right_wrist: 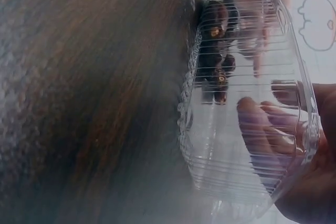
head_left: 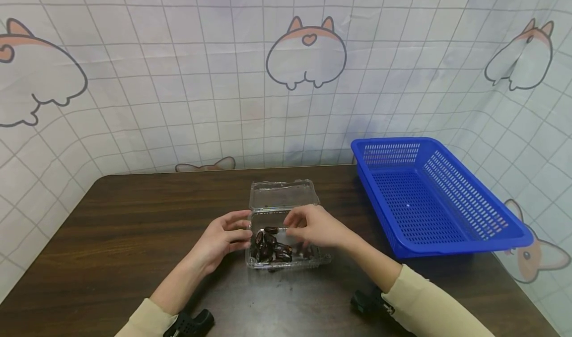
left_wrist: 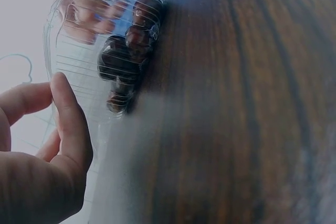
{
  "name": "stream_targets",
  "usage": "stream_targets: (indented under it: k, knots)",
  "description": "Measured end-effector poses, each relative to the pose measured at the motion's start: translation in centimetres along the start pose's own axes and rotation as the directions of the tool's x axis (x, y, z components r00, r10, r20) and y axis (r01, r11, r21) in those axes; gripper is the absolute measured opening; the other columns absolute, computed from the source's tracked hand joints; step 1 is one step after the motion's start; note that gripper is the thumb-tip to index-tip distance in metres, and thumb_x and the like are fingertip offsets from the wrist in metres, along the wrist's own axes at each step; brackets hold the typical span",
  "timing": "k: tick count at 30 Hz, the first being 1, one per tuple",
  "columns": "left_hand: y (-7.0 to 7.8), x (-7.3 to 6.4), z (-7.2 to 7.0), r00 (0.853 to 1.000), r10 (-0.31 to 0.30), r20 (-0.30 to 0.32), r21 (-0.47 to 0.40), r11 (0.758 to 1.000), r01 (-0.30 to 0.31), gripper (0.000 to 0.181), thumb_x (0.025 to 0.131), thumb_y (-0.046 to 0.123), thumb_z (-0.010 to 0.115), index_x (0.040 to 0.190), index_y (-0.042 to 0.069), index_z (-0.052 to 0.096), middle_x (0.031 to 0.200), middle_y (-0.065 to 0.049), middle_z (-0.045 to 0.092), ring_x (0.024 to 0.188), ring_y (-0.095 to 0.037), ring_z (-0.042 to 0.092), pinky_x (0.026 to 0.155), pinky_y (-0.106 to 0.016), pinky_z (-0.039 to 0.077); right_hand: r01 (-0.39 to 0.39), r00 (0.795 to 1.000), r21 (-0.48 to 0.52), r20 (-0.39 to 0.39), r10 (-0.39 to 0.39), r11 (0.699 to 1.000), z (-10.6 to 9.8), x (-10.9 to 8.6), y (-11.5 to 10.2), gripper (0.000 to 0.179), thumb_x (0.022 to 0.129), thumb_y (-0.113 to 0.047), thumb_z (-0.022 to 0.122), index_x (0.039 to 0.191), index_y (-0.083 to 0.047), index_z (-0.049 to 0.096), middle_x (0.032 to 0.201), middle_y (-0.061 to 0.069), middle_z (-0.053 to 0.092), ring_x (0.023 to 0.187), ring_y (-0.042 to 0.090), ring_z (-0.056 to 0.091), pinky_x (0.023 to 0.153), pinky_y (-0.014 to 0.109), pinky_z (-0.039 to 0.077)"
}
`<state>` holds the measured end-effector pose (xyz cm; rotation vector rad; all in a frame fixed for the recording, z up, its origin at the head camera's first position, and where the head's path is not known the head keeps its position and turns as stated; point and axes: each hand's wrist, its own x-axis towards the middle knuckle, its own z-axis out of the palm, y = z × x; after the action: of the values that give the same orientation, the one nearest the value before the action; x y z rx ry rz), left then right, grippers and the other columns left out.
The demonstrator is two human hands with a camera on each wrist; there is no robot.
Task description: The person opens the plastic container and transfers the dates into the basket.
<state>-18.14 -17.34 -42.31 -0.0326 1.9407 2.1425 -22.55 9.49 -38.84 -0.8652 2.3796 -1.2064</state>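
Observation:
A clear plastic clamshell box (head_left: 286, 264) stands on the table with its lid (head_left: 284, 196) folded back. Dark, glossy dates (head_left: 268, 247) are heaped in its left part; through the ribbed wall in the right wrist view, several dates (right_wrist: 218, 69) show too. My left hand (head_left: 221, 240) rests its fingertips against the box's left side; the left wrist view has its thumb (left_wrist: 71, 119) right at the rim. Over the right half, my right hand (head_left: 317, 226) reaches into the box with fingers loosely bent. Its fingertips (right_wrist: 249, 111) show through the wall, apart from the dates and holding nothing visible.
A blue plastic basket (head_left: 447, 249) with slotted sides stands at the right, beyond my right forearm. The dark wooden table (head_left: 125, 237) ends at the back against a white gridded cloth (head_left: 201, 89) printed with cartoon animals.

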Motion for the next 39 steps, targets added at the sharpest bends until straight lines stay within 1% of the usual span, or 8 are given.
stream_targets:
  k: [3,6,9,16,18,27,35,39]
  knots:
    - [0.0,0.0,0.0,1.000,-0.002,-0.005,0.004,1.000,0.002,0.055,0.097,-0.006,0.064,0.149,-0.001,0.047,0.124,-0.021,0.056,0.086,-0.019,0.063,0.079,-0.033,0.061,-0.002,1.000,-0.028,0.031,0.003,1.000,0.2,0.2,-0.1,0.017,0.097,-0.006,0.070,0.113,0.001,0.070,0.091,0.002,0.069,0.069,0.027,0.070,0.058,0.039,0.061]
    - [0.0,0.1,0.1,1.000,-0.004,-0.009,0.004,1.000,0.004,0.054,0.097,-0.006,0.064,0.148,-0.001,0.048,0.123,-0.021,0.056,0.085,-0.019,0.063,0.079,-0.033,0.061,-0.010,0.998,-0.048,0.061,0.013,0.999,0.4,0.2,-0.3,0.017,0.096,-0.004,0.070,0.113,0.001,0.070,0.088,0.001,0.069,0.067,0.027,0.070,0.057,0.037,0.061]
    - [0.0,0.1,0.1,1.000,-0.001,-0.007,0.006,1.000,0.001,0.054,0.097,-0.006,0.064,0.148,-0.002,0.048,0.122,-0.021,0.057,0.085,-0.018,0.063,0.079,-0.033,0.061,-0.012,0.996,-0.071,0.091,0.018,0.997,0.5,0.4,-0.4,0.017,0.096,-0.004,0.071,0.111,0.001,0.070,0.086,0.000,0.069,0.067,0.028,0.070,0.056,0.032,0.059]
    - [0.0,0.1,0.1,1.000,-0.003,-0.010,0.016,1.000,0.003,0.053,0.097,-0.005,0.064,0.148,-0.002,0.049,0.120,-0.018,0.057,0.086,-0.019,0.062,0.079,-0.033,0.061,0.022,0.993,-0.174,0.117,-0.002,0.984,0.8,0.8,-0.2,0.017,0.092,-0.011,0.077,0.107,-0.005,0.073,0.085,-0.006,0.069,0.072,0.008,0.064,0.063,0.027,0.053]
    - [0.0,0.1,0.1,1.000,-0.003,-0.009,0.016,1.000,0.003,0.053,0.097,-0.005,0.064,0.148,-0.001,0.049,0.119,-0.017,0.058,0.086,-0.019,0.062,0.079,-0.033,0.061,0.026,0.993,-0.192,0.118,-0.003,0.981,0.9,0.9,-0.1,0.016,0.091,-0.011,0.077,0.106,-0.005,0.073,0.084,-0.006,0.069,0.072,0.007,0.063,0.064,0.027,0.053]
    - [0.1,0.1,0.1,1.000,-0.001,-0.008,0.016,1.000,0.001,0.054,0.096,-0.005,0.065,0.147,-0.001,0.050,0.118,-0.016,0.059,0.085,-0.019,0.062,0.078,-0.033,0.061,0.024,0.992,-0.250,0.126,0.008,0.968,1.3,1.1,-0.2,0.015,0.090,-0.010,0.078,0.104,-0.006,0.074,0.081,-0.007,0.068,0.072,0.007,0.062,0.067,0.029,0.052]
    - [0.1,0.1,0.1,1.000,-0.001,-0.007,0.015,1.000,0.001,0.054,0.096,-0.005,0.065,0.148,-0.001,0.049,0.117,-0.015,0.059,0.086,-0.019,0.062,0.079,-0.033,0.061,0.020,0.990,-0.267,0.143,0.019,0.964,1.7,1.0,-0.4,0.014,0.092,-0.007,0.076,0.106,-0.005,0.073,0.083,-0.005,0.066,0.072,0.009,0.060,0.064,0.029,0.051]
    - [0.0,0.0,0.1,1.000,-0.001,-0.008,0.016,1.000,0.001,0.054,0.096,-0.005,0.065,0.148,-0.001,0.050,0.118,-0.016,0.059,0.086,-0.019,0.062,0.079,-0.033,0.061,0.010,0.989,-0.280,0.141,0.031,0.960,2.0,1.0,-0.5,0.015,0.092,-0.005,0.075,0.107,-0.003,0.073,0.083,-0.004,0.064,0.073,0.011,0.059,0.067,0.031,0.050]
